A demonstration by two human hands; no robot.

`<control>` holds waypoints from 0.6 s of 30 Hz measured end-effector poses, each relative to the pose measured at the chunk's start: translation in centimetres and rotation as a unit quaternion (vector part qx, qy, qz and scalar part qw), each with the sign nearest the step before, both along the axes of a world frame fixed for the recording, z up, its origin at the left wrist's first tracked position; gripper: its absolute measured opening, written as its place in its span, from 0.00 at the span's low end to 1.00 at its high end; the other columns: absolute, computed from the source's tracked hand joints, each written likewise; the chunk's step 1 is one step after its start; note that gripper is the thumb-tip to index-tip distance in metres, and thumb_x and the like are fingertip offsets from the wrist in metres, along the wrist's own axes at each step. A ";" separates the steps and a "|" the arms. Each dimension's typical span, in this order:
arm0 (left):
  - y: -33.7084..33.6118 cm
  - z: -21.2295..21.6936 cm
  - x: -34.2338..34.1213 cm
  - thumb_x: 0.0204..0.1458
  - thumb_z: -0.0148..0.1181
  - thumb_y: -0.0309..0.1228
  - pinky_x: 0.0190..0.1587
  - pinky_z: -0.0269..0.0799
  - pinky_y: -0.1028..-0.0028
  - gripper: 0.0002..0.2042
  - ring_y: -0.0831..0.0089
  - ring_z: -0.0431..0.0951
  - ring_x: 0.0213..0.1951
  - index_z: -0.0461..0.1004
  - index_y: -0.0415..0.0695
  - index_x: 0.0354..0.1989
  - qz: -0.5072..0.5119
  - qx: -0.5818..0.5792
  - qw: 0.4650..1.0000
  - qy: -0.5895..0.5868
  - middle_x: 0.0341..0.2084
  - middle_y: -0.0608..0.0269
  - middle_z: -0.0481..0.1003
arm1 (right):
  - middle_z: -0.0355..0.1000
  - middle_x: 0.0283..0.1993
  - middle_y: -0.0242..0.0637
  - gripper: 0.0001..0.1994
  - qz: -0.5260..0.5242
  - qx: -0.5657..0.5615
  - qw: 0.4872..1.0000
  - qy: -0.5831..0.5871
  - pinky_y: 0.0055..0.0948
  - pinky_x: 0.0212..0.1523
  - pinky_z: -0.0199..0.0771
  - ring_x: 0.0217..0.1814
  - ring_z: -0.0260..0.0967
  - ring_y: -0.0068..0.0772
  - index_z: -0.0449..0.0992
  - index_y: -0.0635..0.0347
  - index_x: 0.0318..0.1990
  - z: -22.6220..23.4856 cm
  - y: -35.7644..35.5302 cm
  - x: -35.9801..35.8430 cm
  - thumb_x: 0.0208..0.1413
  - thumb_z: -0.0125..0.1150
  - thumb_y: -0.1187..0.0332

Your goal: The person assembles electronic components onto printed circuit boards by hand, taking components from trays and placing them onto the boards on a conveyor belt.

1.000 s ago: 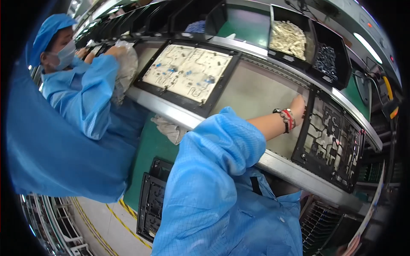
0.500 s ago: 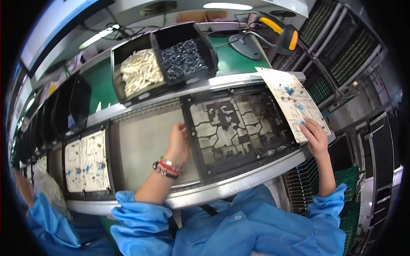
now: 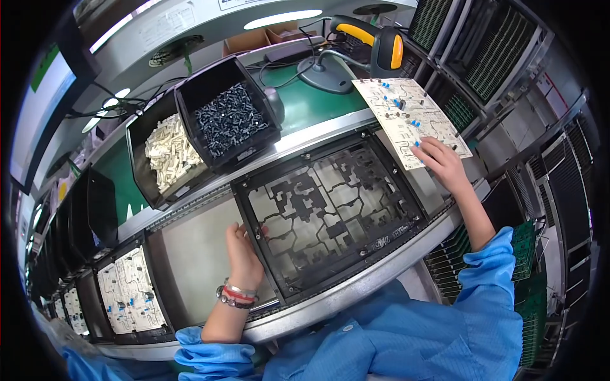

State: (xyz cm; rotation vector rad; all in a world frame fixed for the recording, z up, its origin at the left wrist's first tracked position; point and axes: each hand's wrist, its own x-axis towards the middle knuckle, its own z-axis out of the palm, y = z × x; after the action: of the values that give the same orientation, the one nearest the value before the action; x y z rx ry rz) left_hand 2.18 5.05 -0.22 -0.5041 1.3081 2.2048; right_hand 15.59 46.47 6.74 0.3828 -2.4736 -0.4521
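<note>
Right hand (image 3: pixel 445 164) shifted onto white circuit board (image 3: pixel 410 120); blue components.

Screen (image 3: pixel 44 108) sat at far left above the bench: dark frame, pale display with a green patch near its top, tilted toward the line. Brown cardboard box (image 3: pixel 254 41) stood at the back of the green bench top, under the overhead light strip, partly hidden behind cables. White printed sign (image 3: pixel 166 22) hung on the grey overhead rail, upper left of centre, rectangular. Second white label (image 3: pixel 241 4) at the top edge of the same rail, cut off by the frame. Small pale label (image 3: pixel 381 242) was stuck on the near edge of the black frame.
</note>
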 end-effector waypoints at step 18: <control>1.0 1.8 0.1 0.55 0.46 0.53 0.38 0.63 0.72 0.20 0.74 0.67 0.33 0.64 0.47 0.39 -0.144 -0.106 0.981 0.073 0.28 0.67 0.64 | 0.70 0.44 0.34 0.25 -0.023 -0.020 0.999 0.030 0.31 0.41 0.75 0.50 0.70 0.36 0.73 0.48 0.52 -0.1 0.6 0.6 0.42 0.56 0.75</control>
State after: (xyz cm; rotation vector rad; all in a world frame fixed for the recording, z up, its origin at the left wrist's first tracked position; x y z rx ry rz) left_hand 2.23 6.06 1.63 -0.2153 1.5948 1.9043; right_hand 16.17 47.06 6.65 0.2924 -2.4330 -0.4261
